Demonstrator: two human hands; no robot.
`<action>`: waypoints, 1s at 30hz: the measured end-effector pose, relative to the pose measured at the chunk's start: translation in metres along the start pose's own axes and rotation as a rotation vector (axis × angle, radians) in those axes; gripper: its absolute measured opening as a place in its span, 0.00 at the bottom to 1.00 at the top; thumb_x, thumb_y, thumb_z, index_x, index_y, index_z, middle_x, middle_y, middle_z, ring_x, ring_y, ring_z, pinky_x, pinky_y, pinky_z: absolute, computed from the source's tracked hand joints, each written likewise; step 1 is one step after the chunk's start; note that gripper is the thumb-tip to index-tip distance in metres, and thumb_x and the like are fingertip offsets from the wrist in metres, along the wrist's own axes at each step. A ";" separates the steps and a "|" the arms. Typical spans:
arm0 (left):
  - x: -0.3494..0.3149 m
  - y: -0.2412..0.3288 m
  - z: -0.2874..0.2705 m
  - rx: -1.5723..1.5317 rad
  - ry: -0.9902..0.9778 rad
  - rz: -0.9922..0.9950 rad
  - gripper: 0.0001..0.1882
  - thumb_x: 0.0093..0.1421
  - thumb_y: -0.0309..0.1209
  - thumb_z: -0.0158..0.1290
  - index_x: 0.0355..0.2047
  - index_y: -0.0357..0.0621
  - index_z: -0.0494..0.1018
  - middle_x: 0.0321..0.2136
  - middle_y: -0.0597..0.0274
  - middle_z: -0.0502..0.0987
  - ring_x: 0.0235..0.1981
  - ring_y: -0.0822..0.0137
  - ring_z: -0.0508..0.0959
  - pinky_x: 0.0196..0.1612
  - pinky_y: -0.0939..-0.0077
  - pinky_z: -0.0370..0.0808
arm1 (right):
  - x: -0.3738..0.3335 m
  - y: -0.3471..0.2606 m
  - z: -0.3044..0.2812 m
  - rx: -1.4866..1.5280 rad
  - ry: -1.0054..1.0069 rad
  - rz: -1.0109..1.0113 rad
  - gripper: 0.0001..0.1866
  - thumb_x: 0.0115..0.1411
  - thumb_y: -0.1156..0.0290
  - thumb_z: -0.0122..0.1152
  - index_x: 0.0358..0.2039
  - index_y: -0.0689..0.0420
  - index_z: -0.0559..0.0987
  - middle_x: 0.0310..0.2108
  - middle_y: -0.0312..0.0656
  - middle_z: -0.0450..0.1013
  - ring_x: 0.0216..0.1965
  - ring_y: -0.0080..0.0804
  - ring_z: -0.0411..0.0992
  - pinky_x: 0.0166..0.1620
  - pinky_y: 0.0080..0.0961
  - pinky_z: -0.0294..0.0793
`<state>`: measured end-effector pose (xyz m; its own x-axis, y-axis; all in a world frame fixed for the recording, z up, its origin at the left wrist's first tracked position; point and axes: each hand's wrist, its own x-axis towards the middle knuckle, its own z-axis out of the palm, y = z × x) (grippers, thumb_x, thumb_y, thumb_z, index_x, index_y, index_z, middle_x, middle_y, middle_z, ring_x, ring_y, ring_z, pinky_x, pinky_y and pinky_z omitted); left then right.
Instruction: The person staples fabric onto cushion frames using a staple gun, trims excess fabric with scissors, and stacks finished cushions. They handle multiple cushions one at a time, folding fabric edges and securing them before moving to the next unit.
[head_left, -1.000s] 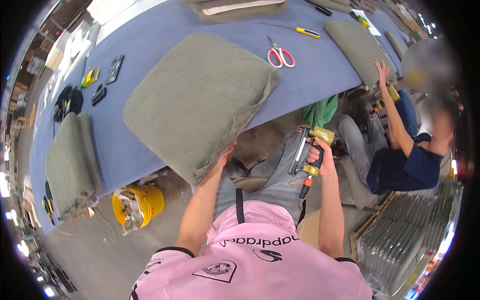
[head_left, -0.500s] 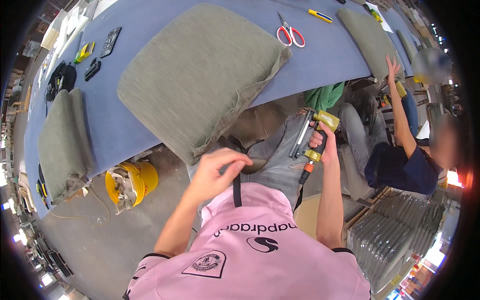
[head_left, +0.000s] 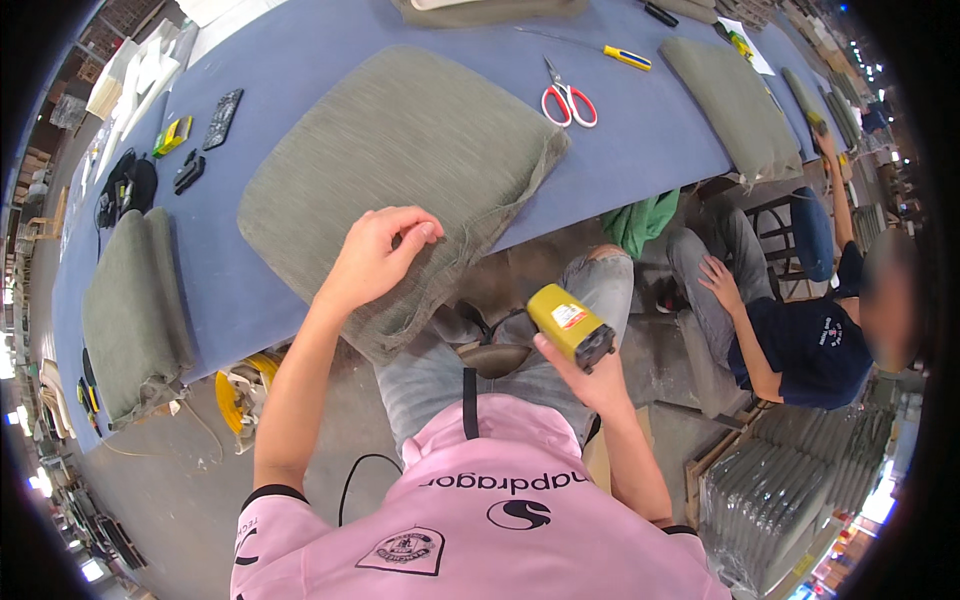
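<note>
A large grey-green fabric-covered cushion (head_left: 390, 150) lies on the blue work table, its raw, frayed edge along the near right side. My left hand (head_left: 385, 255) is over the cushion's near part, fingers curled in toward the thumb; nothing shows in them, and whether it touches the fabric I cannot tell. In my right hand (head_left: 597, 385) is a yellow-green staple gun (head_left: 568, 322), held above my lap with its rounded body end turned up; its nose and grip are hidden.
Red-handled scissors (head_left: 568, 105) and a yellow screwdriver (head_left: 627, 58) lie beyond the cushion. Folded covered pieces (head_left: 135, 310) sit at the table's left end, above a yellow bucket (head_left: 232, 400). A co-worker (head_left: 805, 345) sits at right, near another cushion (head_left: 730, 110) and stacked, plastic-wrapped pieces (head_left: 775, 480).
My left hand has moved up and forward over the cushion. The staple gun has swung left and turned, its body end now up. The co-worker's one hand now rests on a leg.
</note>
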<state>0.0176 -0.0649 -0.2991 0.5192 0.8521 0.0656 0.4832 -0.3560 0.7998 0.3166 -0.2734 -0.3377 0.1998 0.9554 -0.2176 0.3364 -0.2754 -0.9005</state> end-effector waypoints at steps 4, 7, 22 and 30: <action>0.004 0.009 0.001 0.192 -0.072 0.034 0.10 0.73 0.36 0.60 0.37 0.46 0.86 0.35 0.61 0.84 0.41 0.59 0.80 0.51 0.60 0.72 | 0.000 -0.004 0.007 -0.176 -0.085 -0.034 0.30 0.59 0.60 0.87 0.58 0.60 0.86 0.49 0.49 0.87 0.46 0.48 0.81 0.56 0.39 0.79; -0.001 0.016 0.012 0.386 -0.114 0.172 0.12 0.69 0.39 0.64 0.31 0.46 0.83 0.33 0.63 0.76 0.42 0.60 0.76 0.50 0.61 0.66 | 0.004 0.004 0.014 -0.238 -0.091 -0.036 0.35 0.56 0.61 0.88 0.62 0.60 0.84 0.52 0.49 0.86 0.51 0.49 0.79 0.58 0.41 0.79; 0.015 -0.030 0.021 0.192 -0.114 0.290 0.13 0.60 0.35 0.67 0.24 0.44 0.76 0.27 0.64 0.65 0.37 0.61 0.69 0.47 0.61 0.58 | 0.043 0.027 0.041 -0.292 -0.179 -0.187 0.42 0.52 0.63 0.90 0.66 0.56 0.81 0.55 0.48 0.82 0.53 0.50 0.77 0.57 0.43 0.80; 0.016 -0.029 0.026 0.217 -0.103 0.284 0.14 0.61 0.36 0.67 0.24 0.45 0.77 0.27 0.64 0.66 0.36 0.60 0.70 0.46 0.60 0.58 | 0.048 0.029 0.045 -0.280 -0.287 -0.151 0.35 0.54 0.65 0.88 0.60 0.59 0.83 0.53 0.49 0.83 0.53 0.52 0.78 0.57 0.43 0.81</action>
<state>0.0305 -0.0505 -0.3366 0.7168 0.6687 0.1974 0.4422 -0.6549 0.6128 0.2944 -0.2306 -0.3911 -0.1218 0.9671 -0.2232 0.5872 -0.1111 -0.8018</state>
